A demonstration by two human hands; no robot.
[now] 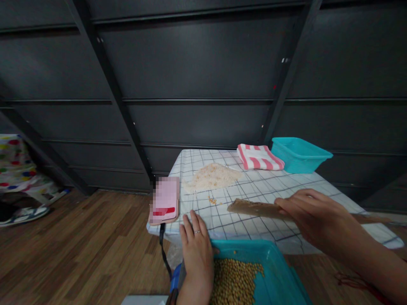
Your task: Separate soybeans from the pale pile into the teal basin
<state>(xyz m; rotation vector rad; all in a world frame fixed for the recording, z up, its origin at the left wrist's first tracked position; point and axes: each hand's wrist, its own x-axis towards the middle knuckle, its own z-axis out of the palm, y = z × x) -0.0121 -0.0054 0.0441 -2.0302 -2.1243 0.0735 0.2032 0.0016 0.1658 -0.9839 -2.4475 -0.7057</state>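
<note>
My right hand [311, 212] grips a flat brown piece of cardboard [254, 208], held low over the checked tablecloth with its torn end pointing left. My left hand [197, 254] is open, fingers stretched over the table's front edge beside the left rim of a teal plastic bin [282, 271]; I cannot tell whether the thumb presses on that rim. Soybeans [235, 279] cover part of the bin's floor. Farther back on the cloth spreads a pile of white rice [213, 177] with yellowish grains mixed in. A few yellow grains [212, 201] lie in front of it.
A pink phone [165, 199] lies at the table's left edge, a black strap [163, 245] hanging below. At the back right are a folded red-and-white striped towel [259, 157] and another teal bin [300, 159]. A dark panelled wall [197, 63] stands behind the table.
</note>
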